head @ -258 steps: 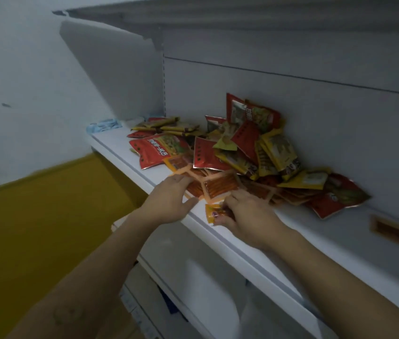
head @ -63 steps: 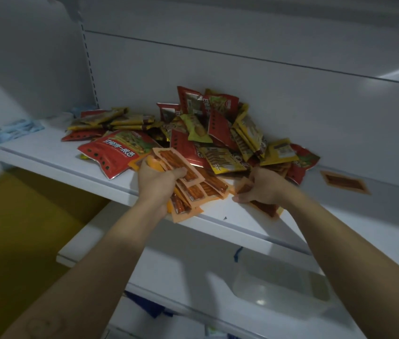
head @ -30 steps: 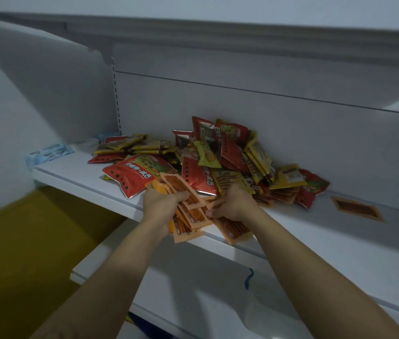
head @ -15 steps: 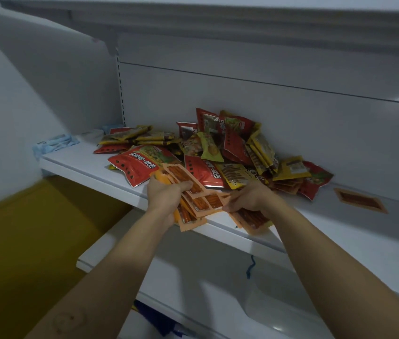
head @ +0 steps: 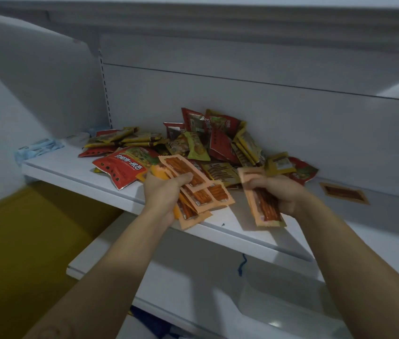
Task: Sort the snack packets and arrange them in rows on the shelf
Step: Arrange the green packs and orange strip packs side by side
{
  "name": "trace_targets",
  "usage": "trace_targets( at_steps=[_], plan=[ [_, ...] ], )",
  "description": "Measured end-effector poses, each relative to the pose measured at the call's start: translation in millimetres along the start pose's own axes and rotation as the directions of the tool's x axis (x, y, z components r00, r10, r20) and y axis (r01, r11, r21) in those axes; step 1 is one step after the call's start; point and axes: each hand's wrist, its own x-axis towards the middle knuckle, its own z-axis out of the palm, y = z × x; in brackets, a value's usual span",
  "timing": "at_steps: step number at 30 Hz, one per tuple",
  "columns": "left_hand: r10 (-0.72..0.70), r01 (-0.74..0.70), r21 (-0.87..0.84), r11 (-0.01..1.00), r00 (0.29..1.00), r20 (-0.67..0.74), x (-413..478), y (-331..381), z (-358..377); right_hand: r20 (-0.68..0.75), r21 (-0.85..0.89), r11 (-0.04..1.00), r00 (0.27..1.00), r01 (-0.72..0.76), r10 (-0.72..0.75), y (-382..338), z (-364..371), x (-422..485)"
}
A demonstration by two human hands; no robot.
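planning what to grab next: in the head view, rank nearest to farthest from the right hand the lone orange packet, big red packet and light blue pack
1. lone orange packet, on the shelf right of the right hand
2. big red packet, left of the left hand
3. light blue pack, far left shelf end

Bare left hand (head: 164, 195), right hand (head: 282, 195), round forearm mark (head: 54, 332)

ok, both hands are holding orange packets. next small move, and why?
Probably slide the orange packet in the right hand onto the fanned bunch that the left hand grips. They look like the same kind, and the mixed pile behind is not yet sorted.
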Motion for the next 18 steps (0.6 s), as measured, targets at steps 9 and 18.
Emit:
trace_targets(
  at_steps=[9, 18],
  plan=[
    [0.071, -0.062, -0.187, 0.98, 0.997, 0.04, -5.5, 3.8, 86.2, 0.174, 0.716, 0.696, 0.978, -0.048, -0.112, -5.2, -19.2, -12.9],
    [0.006, -0.001, -0.018, 1.0, 0.958, 0.287, -6.1, -19.3, 169.7, 0.026, 0.731, 0.682, 1.0, -0.014, -0.008, -14.3, -92.4, 1.5]
  ],
)
